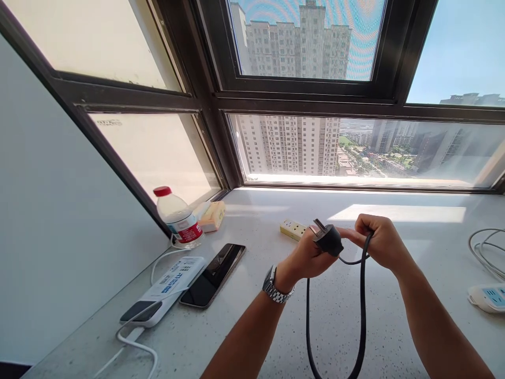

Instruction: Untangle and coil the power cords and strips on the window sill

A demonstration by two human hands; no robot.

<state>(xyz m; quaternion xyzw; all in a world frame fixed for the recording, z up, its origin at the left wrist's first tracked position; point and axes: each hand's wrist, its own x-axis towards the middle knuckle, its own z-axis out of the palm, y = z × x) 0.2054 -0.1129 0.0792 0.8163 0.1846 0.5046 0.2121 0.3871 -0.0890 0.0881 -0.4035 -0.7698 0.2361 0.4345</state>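
My left hand [302, 259], with a metal-banded watch on its wrist, is closed around a black power plug [330, 241]. The plug's metal prongs point up and to the left. To its right, my right hand [382, 241] is closed on the black power cord [363, 295], which hangs down in a long loop past the bottom of the view. Both hands are above the white speckled sill. Behind my left hand lies a pale yellow power strip [291, 229], its right part hidden by that hand.
On the left are a red-capped bottle [179, 218], a soft orange-and-white packet [213, 217], a black phone [213, 275] and a white power bank [171, 284] with a white cable [144, 345]. At right lie a coiled grey cord [479, 250] and a white socket block [489, 297]. Windows rise behind.
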